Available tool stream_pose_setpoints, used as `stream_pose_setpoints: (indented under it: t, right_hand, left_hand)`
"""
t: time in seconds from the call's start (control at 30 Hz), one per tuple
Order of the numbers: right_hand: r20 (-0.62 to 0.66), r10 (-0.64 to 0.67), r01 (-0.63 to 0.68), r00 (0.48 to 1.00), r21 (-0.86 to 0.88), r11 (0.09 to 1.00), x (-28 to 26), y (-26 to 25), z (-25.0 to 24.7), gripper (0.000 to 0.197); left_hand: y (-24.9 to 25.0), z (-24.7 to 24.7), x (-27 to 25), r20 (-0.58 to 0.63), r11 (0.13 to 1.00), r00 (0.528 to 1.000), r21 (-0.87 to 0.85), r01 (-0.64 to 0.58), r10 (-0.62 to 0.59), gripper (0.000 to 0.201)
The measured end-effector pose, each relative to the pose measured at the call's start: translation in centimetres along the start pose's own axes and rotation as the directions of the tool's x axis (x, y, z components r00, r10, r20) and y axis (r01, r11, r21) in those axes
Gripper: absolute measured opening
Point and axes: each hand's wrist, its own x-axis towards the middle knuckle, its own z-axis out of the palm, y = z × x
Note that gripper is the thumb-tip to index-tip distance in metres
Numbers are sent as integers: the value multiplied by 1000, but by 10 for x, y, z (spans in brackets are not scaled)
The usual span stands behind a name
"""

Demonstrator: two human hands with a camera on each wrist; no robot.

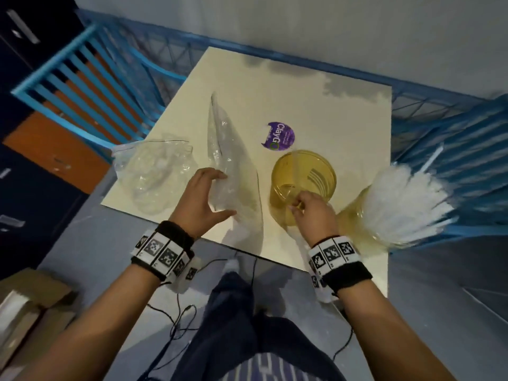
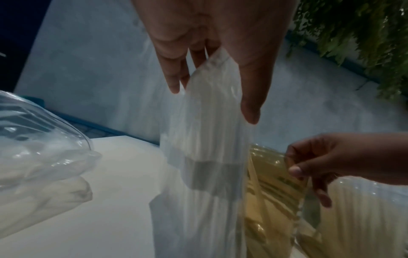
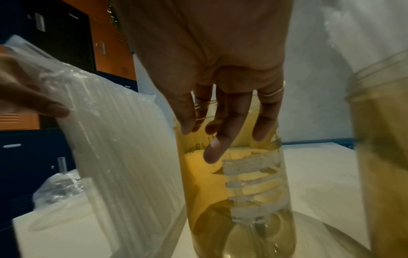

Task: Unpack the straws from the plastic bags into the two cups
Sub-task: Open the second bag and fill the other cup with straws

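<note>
A clear plastic bag of white straws [image 1: 228,149] stands tilted on the cream table [image 1: 343,114]. My left hand [image 1: 224,195] grips its lower part between thumb and fingers; the left wrist view shows the bag [image 2: 205,157] held in that hand [image 2: 213,103]. Right of it stands an empty yellow see-through cup [image 1: 316,171]. My right hand [image 1: 298,206] pinches its near rim, and the fingers [image 3: 212,153] hang over the cup [image 3: 243,192]. A second yellow cup [image 1: 354,224] at the right table edge is packed with white straws [image 1: 406,196].
An empty crumpled clear bag [image 1: 154,171] lies at the table's left edge. A round purple sticker [image 1: 280,136] sits behind the empty cup. Blue railings [image 1: 90,75] surround the table. Cardboard boxes [image 1: 30,306] lie on the floor at lower left, and thin cables [image 1: 178,323] trail below.
</note>
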Motion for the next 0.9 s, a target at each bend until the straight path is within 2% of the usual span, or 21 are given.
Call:
stream_pose_setpoints:
  t: [0.1, 0.2, 0.27, 0.33, 0.4, 0.47, 0.57, 0.63, 0.73, 0.8, 0.9]
  right_hand:
    - [25, -5, 6, 1000, -17, 1000, -19, 2, 2, 17]
    - [34, 8, -8, 999, -3, 1000, -27, -4, -4, 27]
    - [-48, -9, 12, 999, 80, 997, -28, -15, -13, 28]
    - [-134, -71, 98, 988, 209, 973, -27, -33, -22, 21]
    - [-128, -126, 164, 984, 350, 922, -22, -53, -26, 17]
    - [-74, -141, 159, 987, 499, 852, -18, -73, -25, 18]
    - [34, -112, 59, 993, 678, 732, -12, -94, -17, 21]
    - [60, -102, 31, 993, 699, 714, -11, -101, -10, 21]
    - [73, -78, 3, 994, 711, 704, -10, -103, -1, 18]
    - [123, -87, -33, 989, 739, 673, -9, -102, 2, 13]
    - [155, -122, -43, 980, 772, 634, -8, -103, 3, 10]
  left_hand:
    - [5, -13, -16, 31, 1000, 999, -7, 14, -13, 67]
    - [14, -23, -21, 19, 996, 997, -40, 82, -81, 74]
    - [21, -26, -18, -20, 980, 989, -134, 145, -149, 60]
    - [29, -27, -13, -35, 929, 975, -311, 198, -219, 38]
    - [39, -27, -8, -46, 848, 953, -472, 243, -298, 16]
    - [45, -26, -5, -33, 800, 935, -529, 284, -354, 5]
    - [46, -22, -7, 33, 817, 943, -489, 304, -331, 23]
    - [46, -20, -9, 51, 816, 946, -491, 303, -321, 31]
    - [46, -23, -11, 75, 790, 925, -498, 357, -372, 28]
    - [44, -28, -11, 56, 806, 919, -460, 371, -391, 25]
    - [43, -32, -9, 30, 855, 929, -382, 352, -369, 9]
